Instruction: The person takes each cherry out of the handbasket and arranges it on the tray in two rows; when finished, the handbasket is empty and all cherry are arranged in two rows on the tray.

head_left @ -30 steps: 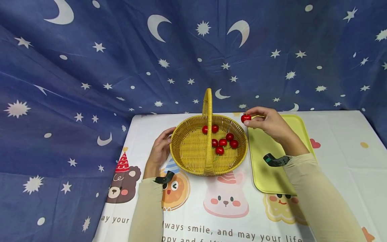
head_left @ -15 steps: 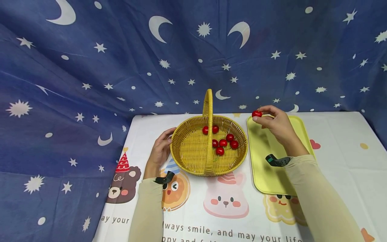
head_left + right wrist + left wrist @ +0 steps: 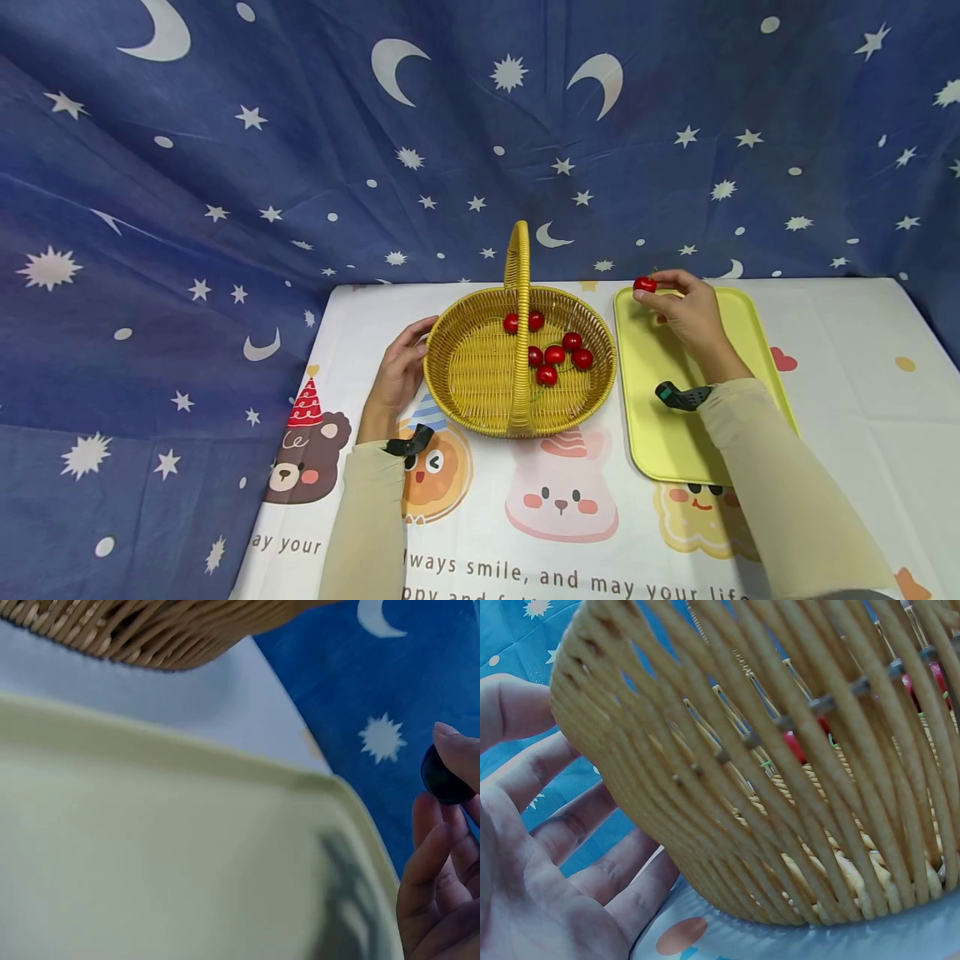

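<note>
My right hand point(image 3: 697, 315) pinches a red cherry point(image 3: 644, 285) between thumb and fingers, above the far left corner of the yellow tray point(image 3: 652, 433). In the right wrist view this cherry point(image 3: 442, 778) looks dark, with the other fingers lightly bent below it. My left hand point(image 3: 397, 371) rests against the left side of a yellow wicker basket point(image 3: 468, 421). Its fairly straight fingers point(image 3: 577, 817) touch the outer wall in the left wrist view. Several red cherries point(image 3: 554, 355) lie inside the basket, mostly in its right half; the tall handle partly covers some.
A white tablecloth point(image 3: 457, 550) with cartoon animals and lettering lies under everything. The basket's arched handle point(image 3: 521, 333) rises high across its middle. Close behind the table hangs a blue curtain point(image 3: 450, 108) with moons and stars. The tray sits just right of the basket.
My right hand has carried the cherry rightward, from beside the basket's right rim to over the tray's far left corner. My left hand and the basket have stayed in place.
</note>
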